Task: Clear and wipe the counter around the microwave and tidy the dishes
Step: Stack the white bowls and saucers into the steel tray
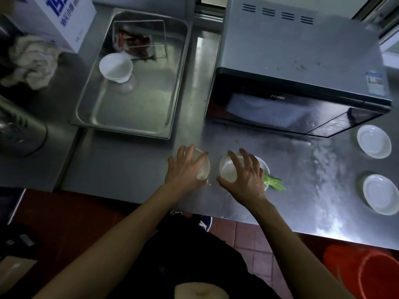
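Each hand grips one of three bowls (204, 167); two plates (374, 141).

Our left hand (185, 169) & right hand (246, 175) bare, no rings, forearms (121, 240) bare w/ no sleeves, black top (194, 255), dark shoe w/ white marks (204, 223)

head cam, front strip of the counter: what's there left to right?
Left hand gripping a white bowl → right hand gripping another white bowl → green vegetable scraps → two white plates at the far right, one behind the other.
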